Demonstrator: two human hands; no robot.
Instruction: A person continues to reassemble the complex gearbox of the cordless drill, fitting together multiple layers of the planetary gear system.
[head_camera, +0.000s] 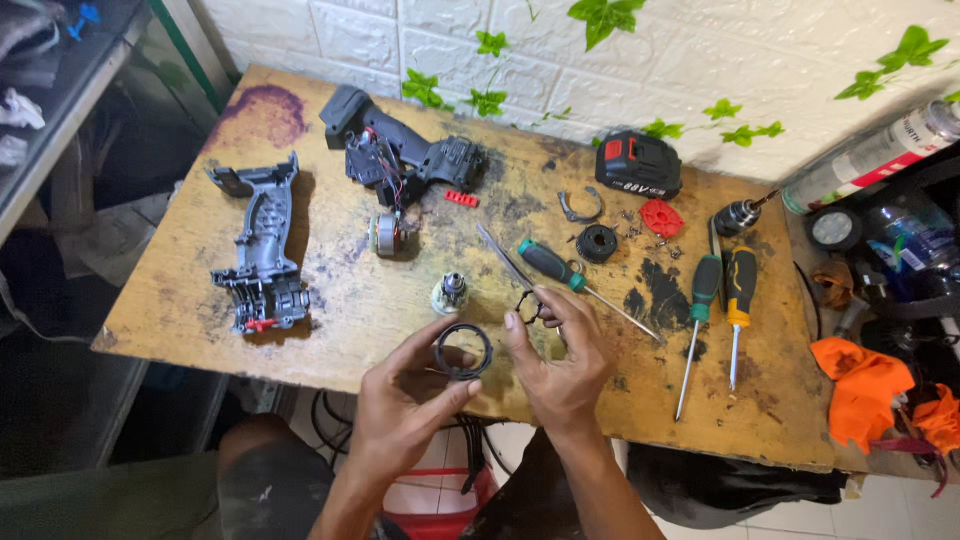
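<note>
My left hand (405, 400) pinches a black ring-shaped part (462, 350) between thumb and fingers, just above the near edge of the worn wooden table (180, 300). Close beside it, my right hand (562, 355) holds a small black clip-like piece (528, 305) at its fingertips. Just beyond my hands lie a small metal gear unit (450, 292), tweezers (503, 257) and a green-handled screwdriver (560, 272). Farther back sit an opened drill half with wires (400, 155), a loose motor (384, 234) and the other grey shell half (262, 250).
At the back right are a black battery pack (638, 163), a red disc (660, 217), a black round part (598, 243) and a drill chuck (737, 216). Two more screwdrivers (720, 300) lie at the right. Orange rags (870, 385), a spray can (880, 155) and clutter fill the right edge.
</note>
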